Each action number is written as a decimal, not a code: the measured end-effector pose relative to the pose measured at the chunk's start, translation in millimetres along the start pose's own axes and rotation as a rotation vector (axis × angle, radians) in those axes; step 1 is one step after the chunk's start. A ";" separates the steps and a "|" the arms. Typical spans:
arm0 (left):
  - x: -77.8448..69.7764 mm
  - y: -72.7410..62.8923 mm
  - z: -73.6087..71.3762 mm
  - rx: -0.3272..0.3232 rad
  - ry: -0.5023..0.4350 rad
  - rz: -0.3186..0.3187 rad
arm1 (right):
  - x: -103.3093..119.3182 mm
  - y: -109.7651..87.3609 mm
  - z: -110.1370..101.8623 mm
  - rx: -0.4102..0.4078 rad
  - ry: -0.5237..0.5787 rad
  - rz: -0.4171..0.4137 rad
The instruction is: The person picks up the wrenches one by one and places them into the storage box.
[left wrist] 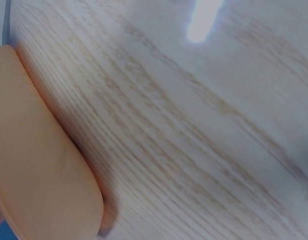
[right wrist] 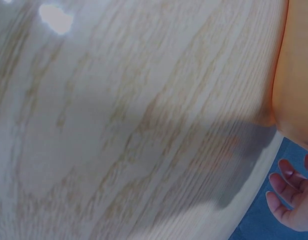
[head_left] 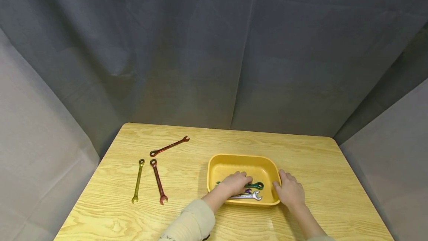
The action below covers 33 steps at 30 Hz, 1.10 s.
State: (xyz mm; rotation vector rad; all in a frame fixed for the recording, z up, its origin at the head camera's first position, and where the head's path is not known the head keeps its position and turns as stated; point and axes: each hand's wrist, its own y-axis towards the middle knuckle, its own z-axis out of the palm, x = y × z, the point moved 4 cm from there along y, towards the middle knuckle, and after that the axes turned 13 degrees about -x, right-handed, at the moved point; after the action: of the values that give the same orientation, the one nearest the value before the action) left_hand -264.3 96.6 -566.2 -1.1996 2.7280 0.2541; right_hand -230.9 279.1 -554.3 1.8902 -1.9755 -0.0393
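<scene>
A yellow plastic bin [head_left: 242, 156] stands on the table, with several wrenches inside. My left hand [head_left: 235, 183] reaches into it over a green wrench [head_left: 258, 185]; the palm hides most of that wrench, and whether the fingers grip it cannot be seen. Close below the hand lie a silver wrench [head_left: 256, 195] and a purple wrench [head_left: 248, 191], both partly covered. At the bin's right end my right hand [head_left: 292, 192] holds the rim, thumb on the inner side and fingers outside. Both wrist views catch the bin's outer wall [left wrist: 49, 165] at their edges.
Left of the bin, a yellow-green wrench [head_left: 138, 182] and a red wrench [head_left: 158, 181] lie lengthwise. Behind them another red wrench [head_left: 169, 147] lies aslant. Grey curtains [head_left: 187, 55] hang beyond the wooden table's [head_left: 317, 159] back edge and at both sides.
</scene>
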 end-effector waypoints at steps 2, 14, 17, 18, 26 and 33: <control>-0.5 -0.3 0.2 -0.005 0.000 0.005 | -0.3 0.0 0.3 0.001 -0.001 0.000; -0.4 -1.6 -0.1 -0.008 0.003 0.003 | 0.5 -0.4 -0.9 0.010 0.004 0.004; -0.4 -2.7 -2.4 -0.009 0.010 0.015 | 0.6 -0.4 -1.1 0.008 0.007 0.003; -0.5 -3.0 -3.1 -0.007 0.016 0.020 | 0.7 -0.4 -1.2 0.007 0.007 0.002; 0.8 -5.4 -3.9 -0.038 0.089 0.085 | 0.2 0.2 -0.5 -0.010 0.003 -0.006; 4.6 -7.9 -4.3 -0.129 0.174 0.122 | 1.2 -0.3 -1.4 0.001 0.005 -0.001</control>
State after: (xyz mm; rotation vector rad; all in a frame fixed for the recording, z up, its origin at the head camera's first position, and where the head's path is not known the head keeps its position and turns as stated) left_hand -261.9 87.1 -563.6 -1.1364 2.9821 0.3611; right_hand -230.2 278.4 -552.9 1.8899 -1.9721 -0.0342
